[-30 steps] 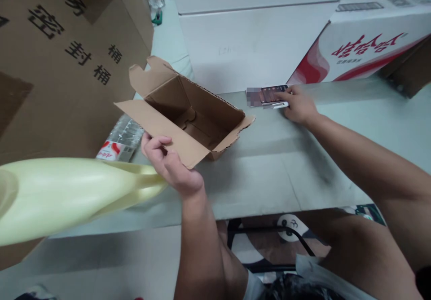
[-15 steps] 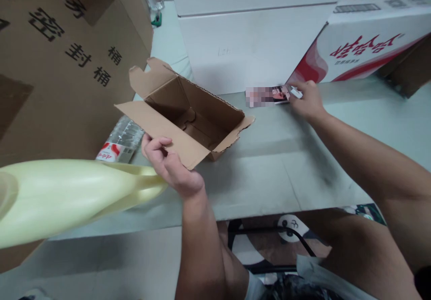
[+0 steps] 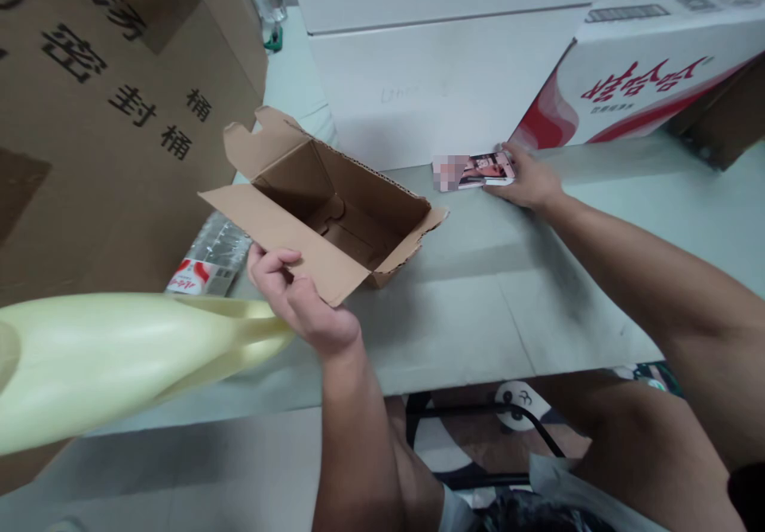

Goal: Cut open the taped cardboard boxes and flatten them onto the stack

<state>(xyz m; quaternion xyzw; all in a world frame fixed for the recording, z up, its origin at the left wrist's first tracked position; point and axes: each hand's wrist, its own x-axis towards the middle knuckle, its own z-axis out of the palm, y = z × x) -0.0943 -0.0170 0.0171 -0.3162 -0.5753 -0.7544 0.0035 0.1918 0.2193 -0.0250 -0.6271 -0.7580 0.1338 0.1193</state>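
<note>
1. In the head view, the small cardboard box point(image 3: 358, 233) is seen left of centre, above the table point(image 3: 466, 309); its top is turned upward, its flaps are spread outward, and its brown inside is exposed; whether its base is fully rested on the table cannot be told.
2. The near flap of that box is held by the left hand point(image 3: 304, 301); the fingers are curled narrowly at its edge.
3. The phone point(image 3: 490, 168) is laid on the table near the foot of the white box point(image 3: 418, 90); its screen is lit and faced upward, its left part masked by coarse blocks.
4. The right end of the phone is held by the right hand point(image 3: 531, 179); its near and far edges are spanned by thumb and fingers.
5. The left side is filled by the large brown carton point(image 3: 143, 205), printed in black; before it are seen the clear bottle point(image 3: 209, 253) and the pale yellow object point(image 3: 119, 357), the latter near the left hand; the red-and-white carton point(image 3: 645, 90) is placed beside the white box, beyond the right hand.
</note>
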